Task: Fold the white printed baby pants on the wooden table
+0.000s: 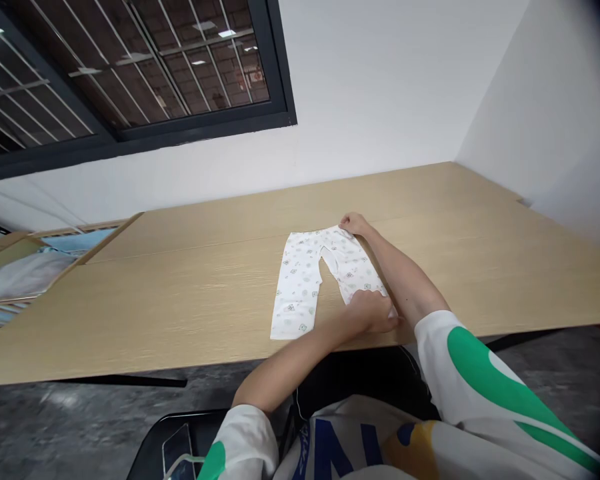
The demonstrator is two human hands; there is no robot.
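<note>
A pair of small white pants (295, 283) with a scattered print is spread on the wooden table. Its waist points away from me, and both legs run toward the near edge. With fingers closed, my right hand (354, 223) pinches the right corner of the waist. My left hand (373, 312) reaches across and is closed on the lower end of the right leg, covering much of that hem. The left leg lies flat, untouched.
The pale wood table (190, 287) reaches the white wall behind. At the left stands a wooden-framed crib-like box (115, 239) holding blue and white cloth. A black chair (150, 440) with a tablet-like device (177, 453) and cable is below the near edge. A barred window (180, 60) is above.
</note>
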